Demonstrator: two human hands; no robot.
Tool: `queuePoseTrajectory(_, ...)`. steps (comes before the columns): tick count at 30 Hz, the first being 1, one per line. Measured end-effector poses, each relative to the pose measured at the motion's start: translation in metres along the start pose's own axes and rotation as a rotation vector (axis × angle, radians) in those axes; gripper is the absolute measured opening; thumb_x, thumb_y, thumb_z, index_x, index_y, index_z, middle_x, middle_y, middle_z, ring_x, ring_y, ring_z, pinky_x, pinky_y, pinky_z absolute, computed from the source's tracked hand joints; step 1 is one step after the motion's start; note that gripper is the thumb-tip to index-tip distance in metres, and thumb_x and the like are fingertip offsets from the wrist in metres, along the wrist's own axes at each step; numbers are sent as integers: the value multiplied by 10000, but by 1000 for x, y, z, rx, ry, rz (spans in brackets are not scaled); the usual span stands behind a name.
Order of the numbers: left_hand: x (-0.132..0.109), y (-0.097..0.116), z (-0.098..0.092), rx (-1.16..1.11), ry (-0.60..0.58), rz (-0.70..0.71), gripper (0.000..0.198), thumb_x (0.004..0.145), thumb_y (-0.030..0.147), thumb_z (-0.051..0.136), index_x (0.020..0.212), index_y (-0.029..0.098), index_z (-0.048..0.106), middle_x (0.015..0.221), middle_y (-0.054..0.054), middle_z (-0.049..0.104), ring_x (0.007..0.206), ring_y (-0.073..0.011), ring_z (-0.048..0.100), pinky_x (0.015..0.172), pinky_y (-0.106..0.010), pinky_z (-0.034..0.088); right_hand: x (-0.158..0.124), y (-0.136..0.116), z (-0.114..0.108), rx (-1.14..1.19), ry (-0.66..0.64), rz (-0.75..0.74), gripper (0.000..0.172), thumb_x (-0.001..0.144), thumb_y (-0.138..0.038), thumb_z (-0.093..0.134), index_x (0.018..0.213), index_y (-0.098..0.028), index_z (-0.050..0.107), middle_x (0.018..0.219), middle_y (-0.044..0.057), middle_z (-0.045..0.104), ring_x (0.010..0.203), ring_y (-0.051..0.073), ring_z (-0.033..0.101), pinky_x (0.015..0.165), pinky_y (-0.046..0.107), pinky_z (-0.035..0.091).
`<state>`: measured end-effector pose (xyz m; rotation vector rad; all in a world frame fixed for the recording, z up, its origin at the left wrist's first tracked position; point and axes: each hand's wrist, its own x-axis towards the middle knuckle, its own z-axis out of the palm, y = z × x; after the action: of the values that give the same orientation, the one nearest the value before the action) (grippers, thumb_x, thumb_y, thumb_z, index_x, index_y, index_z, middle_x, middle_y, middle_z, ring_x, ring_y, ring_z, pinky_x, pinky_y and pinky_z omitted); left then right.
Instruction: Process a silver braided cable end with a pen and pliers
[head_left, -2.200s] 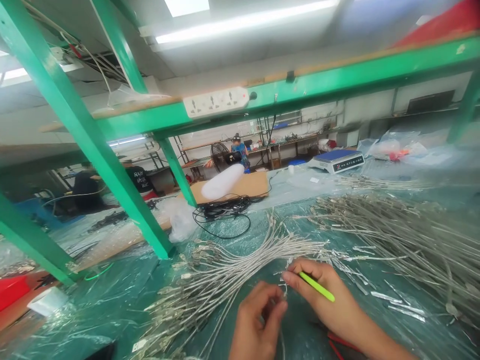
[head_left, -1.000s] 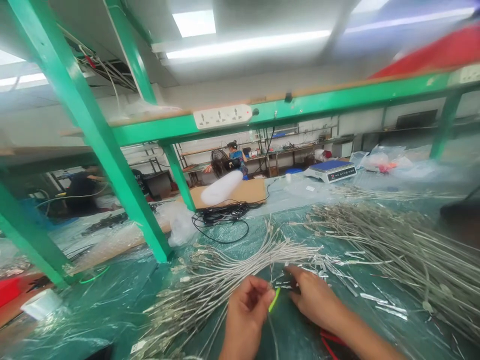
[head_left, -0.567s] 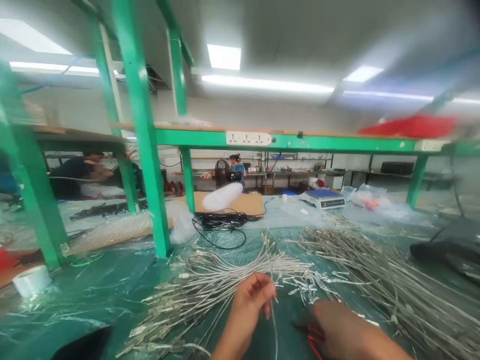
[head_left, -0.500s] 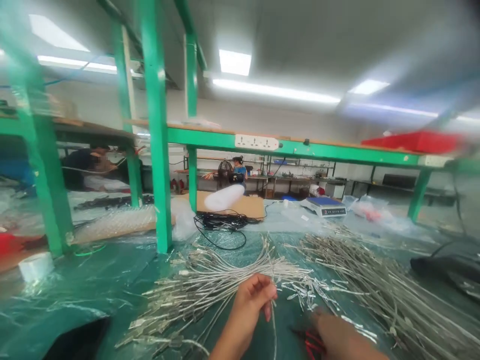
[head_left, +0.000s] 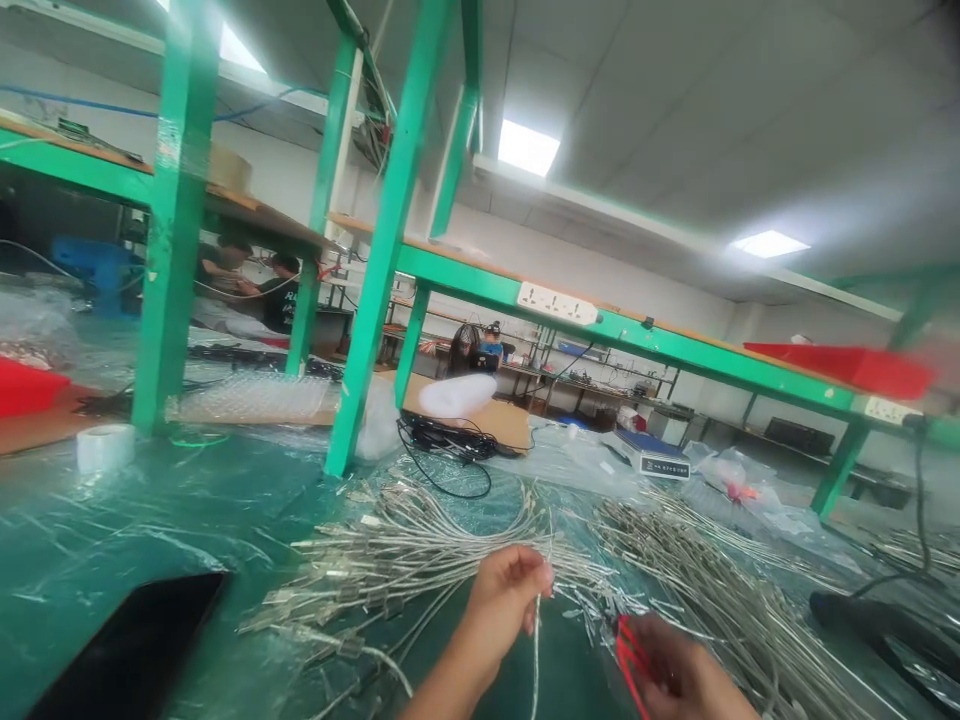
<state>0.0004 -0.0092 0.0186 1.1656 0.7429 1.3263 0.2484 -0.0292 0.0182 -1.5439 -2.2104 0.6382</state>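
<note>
My left hand [head_left: 511, 590] is closed, pinching a thin silvery cable [head_left: 536, 655] near its upper end. That end sticks up above my fingertips, and the rest hangs down past the lower edge of the view. To the right, my right hand [head_left: 679, 668] is wrapped round a hand tool with red handles [head_left: 630, 660]; its head is blurred, so its exact kind cannot be made out. Behind my left hand a bundle of silvery cables [head_left: 405, 555] fans out to the left. Small silvery scraps [head_left: 604, 600] lie between the hands.
A second cable pile [head_left: 712, 580] lies to the right. A black phone-like slab [head_left: 135, 640] and a white roll [head_left: 105, 450] are at left. Farther back are a coiled black cable [head_left: 450, 440], a scale [head_left: 652, 453] and green shelf posts [head_left: 382, 270]. People sit in the background.
The view has tilted and shifted, bringing more of the left side in. My right hand has turned, so the tool's red handles show more. My left hand still pinches the cable.
</note>
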Motion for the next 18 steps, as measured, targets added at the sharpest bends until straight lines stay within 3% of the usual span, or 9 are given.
queuePoseTrajectory(2,-1,1,1,3,-3,-10,385,792,386,625,902,40,498,751,-54,544,438,-37,352,454,-213,291,-5,-33,-14,34,79,-106,495,911,-575,336,960,-97,458,777,53,435,678,106,354,661,244,341)
queuePoseTrajectory(3,-1,1,2,8,-6,-17,385,789,382,628,905,39,497,748,-51,541,441,-37,350,451,-213,290,-6,-48,-20,-120,99,-65,518,860,-629,401,961,-125,459,791,50,442,712,120,367,675,245,342)
queuePoseTrajectory(4,-2,1,3,12,-12,-23,392,781,385,635,903,37,498,740,-48,535,444,-38,347,448,-214,291,-6,-61,-26,-263,-9,7,568,798,-689,441,930,-137,427,825,58,439,739,137,372,680,260,335)
queuePoseTrajectory(6,-2,1,4,23,-26,-28,408,770,400,639,900,34,512,732,-44,524,452,-42,342,447,-219,293,-1,-77,-32,-433,-8,-71,521,849,-651,389,1013,-158,426,953,66,463,790,147,400,728,285,331)
queuePoseTrajectory(8,-2,1,4,24,-35,-28,417,759,405,639,904,33,519,729,-47,528,449,-44,339,445,-219,292,6,-81,-33,-511,30,-125,416,909,-544,326,974,-155,461,960,78,472,808,158,439,722,293,318)
queuePoseTrajectory(14,-3,3,6,-9,-71,-20,467,722,436,658,907,39,496,727,-58,540,441,-43,334,444,-220,283,24,-75,-26,-675,10,-79,412,934,-499,244,1021,-168,473,989,79,495,777,166,464,708,295,311)
queuePoseTrajectory(18,-6,5,7,-4,-93,-25,434,738,405,655,910,34,509,730,-64,549,439,-44,345,446,-217,276,23,-79,-28,-697,39,-114,339,945,-425,274,1080,-192,480,1016,52,516,856,167,529,733,296,347)
